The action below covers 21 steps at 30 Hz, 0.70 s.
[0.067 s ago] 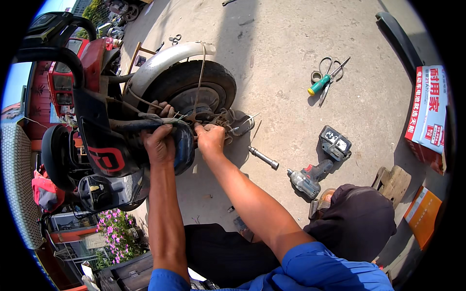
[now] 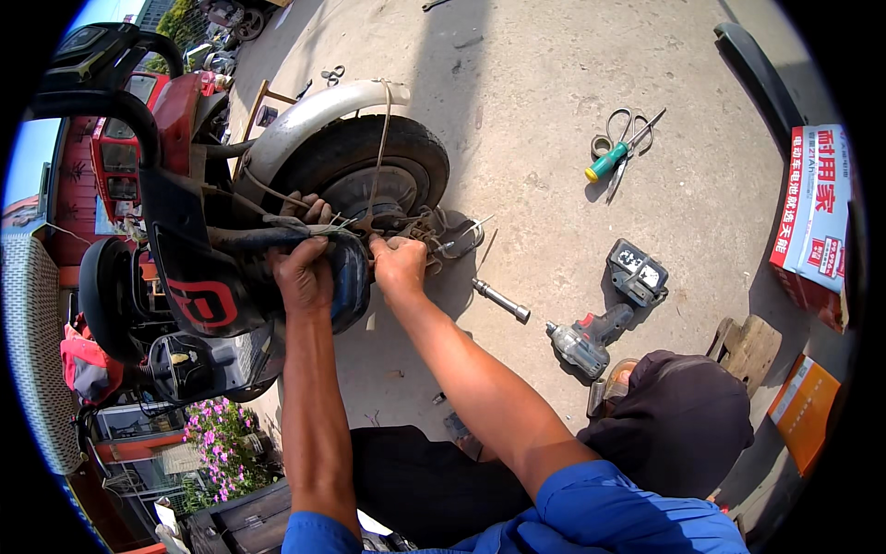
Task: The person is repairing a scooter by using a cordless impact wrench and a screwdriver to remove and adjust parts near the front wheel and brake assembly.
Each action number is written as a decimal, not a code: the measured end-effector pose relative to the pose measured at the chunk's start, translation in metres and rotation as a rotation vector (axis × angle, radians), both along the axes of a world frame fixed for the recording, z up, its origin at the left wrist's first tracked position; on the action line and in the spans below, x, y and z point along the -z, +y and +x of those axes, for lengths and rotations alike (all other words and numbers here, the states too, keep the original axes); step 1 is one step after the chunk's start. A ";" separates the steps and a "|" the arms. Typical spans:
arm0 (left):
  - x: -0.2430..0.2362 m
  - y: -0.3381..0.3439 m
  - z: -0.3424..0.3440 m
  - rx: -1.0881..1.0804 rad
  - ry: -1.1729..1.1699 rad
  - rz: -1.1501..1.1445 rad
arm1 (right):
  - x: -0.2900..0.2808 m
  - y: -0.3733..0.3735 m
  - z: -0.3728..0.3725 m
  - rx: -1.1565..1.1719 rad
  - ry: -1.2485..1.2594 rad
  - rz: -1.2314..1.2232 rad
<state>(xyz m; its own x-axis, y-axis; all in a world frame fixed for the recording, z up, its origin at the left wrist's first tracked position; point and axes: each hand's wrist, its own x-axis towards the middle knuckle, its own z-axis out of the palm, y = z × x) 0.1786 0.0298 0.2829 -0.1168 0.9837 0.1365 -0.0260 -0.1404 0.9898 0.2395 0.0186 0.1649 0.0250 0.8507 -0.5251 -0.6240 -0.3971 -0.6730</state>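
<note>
My left hand [image 2: 300, 277] is closed round a dark tube with cables [image 2: 247, 238] beside the scooter's black front panel [image 2: 175, 258], fingertips showing on the far side. My right hand [image 2: 397, 263] is closed at a tangle of wires [image 2: 426, 226], its thumb and finger pressed together; what exactly they pinch is hidden. Just beyond both hands are the scooter's tyre [image 2: 425, 157] and silver mudguard [image 2: 305, 115], with a cord [image 2: 378, 152] running over them.
On the concrete lie scissors [image 2: 637, 129], a green screwdriver [image 2: 604, 166], a socket extension [image 2: 500, 300], a cordless driver [image 2: 577, 346] and its battery [image 2: 637, 272]. A red-and-white box [image 2: 812, 212] and a wooden block [image 2: 743, 355] stand right. Pink flowers [image 2: 221, 434] are lower left.
</note>
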 end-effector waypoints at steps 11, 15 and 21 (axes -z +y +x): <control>0.000 0.000 0.001 -0.007 -0.004 0.007 | -0.018 0.000 0.006 0.147 0.450 -0.143; -0.001 -0.001 0.004 -0.032 -0.007 0.009 | -0.015 0.000 0.008 0.127 0.451 -0.117; -0.001 -0.001 0.008 -0.058 -0.019 0.016 | -0.011 0.007 0.003 0.148 0.690 -0.251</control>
